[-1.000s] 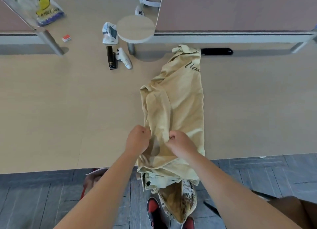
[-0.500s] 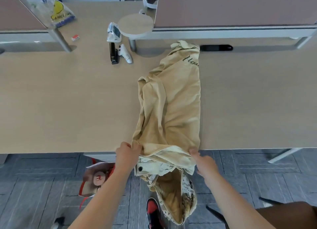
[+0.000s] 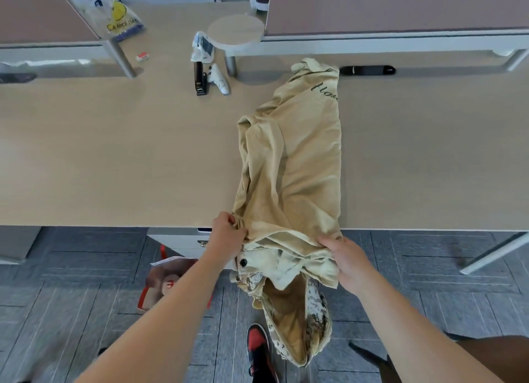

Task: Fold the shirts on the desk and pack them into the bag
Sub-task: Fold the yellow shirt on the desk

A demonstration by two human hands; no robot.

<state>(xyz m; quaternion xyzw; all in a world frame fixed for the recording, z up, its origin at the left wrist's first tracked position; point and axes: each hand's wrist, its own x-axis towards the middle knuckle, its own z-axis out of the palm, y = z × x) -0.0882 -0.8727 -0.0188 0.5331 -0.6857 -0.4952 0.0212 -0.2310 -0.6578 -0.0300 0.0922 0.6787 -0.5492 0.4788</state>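
- My left hand (image 3: 227, 233) and right hand (image 3: 347, 261) grip the near corners of the tan shirt (image 3: 292, 165), which lies lengthwise on the desk (image 3: 114, 159), overhanging its edge
- I should lift both corners level, clear of the camouflage bag (image 3: 300, 319)

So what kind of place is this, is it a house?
It looks like an office, not a house: a long desk with divider panels along its back, a stapler on it, and a grey tiled floor.

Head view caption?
The left hand and right hand grip the tan shirt at the desk edge above the camouflage bag.
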